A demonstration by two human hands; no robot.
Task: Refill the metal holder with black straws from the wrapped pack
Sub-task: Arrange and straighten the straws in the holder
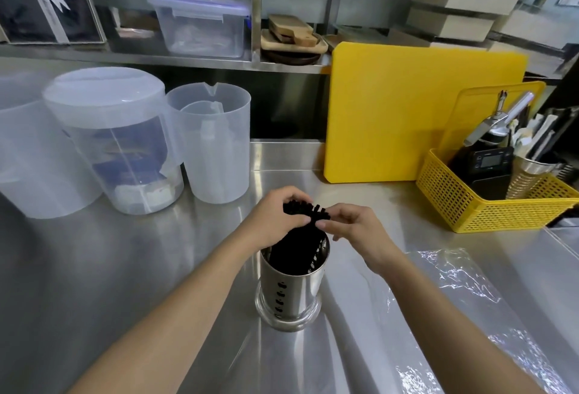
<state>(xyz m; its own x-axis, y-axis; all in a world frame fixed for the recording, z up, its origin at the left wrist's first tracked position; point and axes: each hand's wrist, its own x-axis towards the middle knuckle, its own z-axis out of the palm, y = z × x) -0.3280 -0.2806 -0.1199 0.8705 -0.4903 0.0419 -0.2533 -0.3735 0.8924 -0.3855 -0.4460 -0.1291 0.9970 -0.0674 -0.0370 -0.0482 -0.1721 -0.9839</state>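
A round perforated metal holder (289, 296) stands on the steel counter, near the middle of the head view. A bundle of black straws (297, 252) stands in it, leaning left, tops sticking out above the rim. My left hand (275, 215) grips the tops of the straws from the left. From the right, my right hand (354, 227) pinches the straw ends with thumb and fingers. Clear plastic wrap (454, 287), flat and crumpled, lies on the counter to the right of the holder.
Clear plastic jugs (216, 143) and a lidded pitcher (116, 143) stand at the left. A yellow cutting board (407, 111) leans at the back. A yellow basket (488, 205) with tools and wrapped straws sits at the right. Shelves with containers run behind.
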